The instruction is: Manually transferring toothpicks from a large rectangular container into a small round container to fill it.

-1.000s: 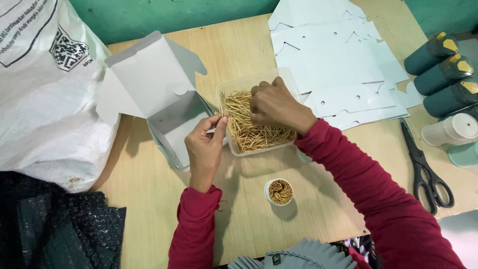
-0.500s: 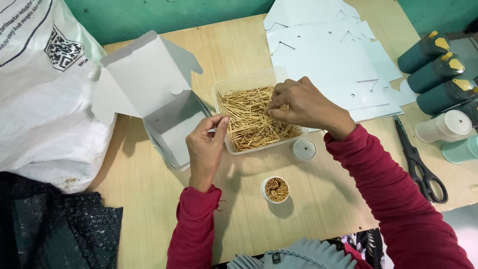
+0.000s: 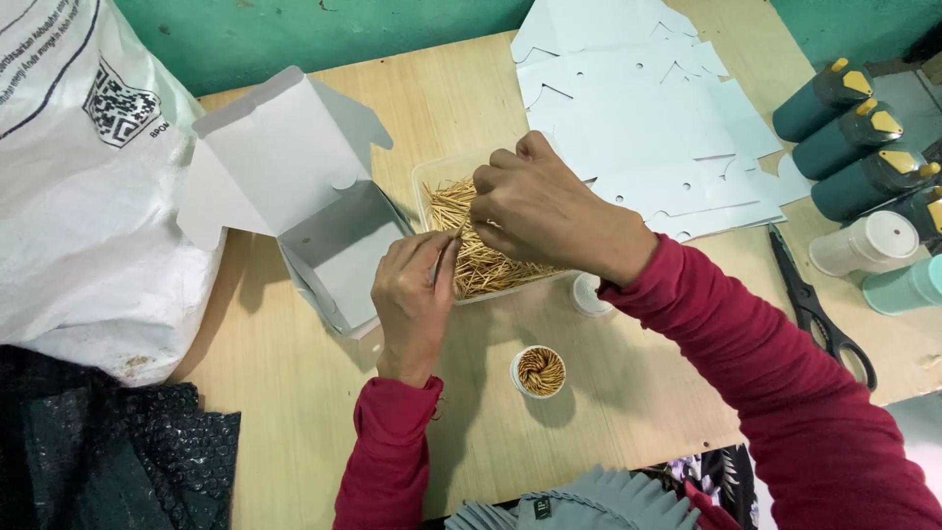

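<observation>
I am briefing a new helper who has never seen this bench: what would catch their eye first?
Probably the clear plastic tray of thin wooden toothpicks at the middle of the wooden table, where the left hand and right hand meet over the sticks. Just left of it stands an open white cardboard box with its lid up, and nearer the person a small round container packed with toothpicks. Dark green bottles with yellow caps line the right edge.

The table point(image 3: 294, 412) is pale matt wood; the toothpicks point(image 3: 491, 265) thin bare wood in a clear plastic tray point(image 3: 424, 177); the open box point(image 3: 294, 186) smooth matt card.
</observation>
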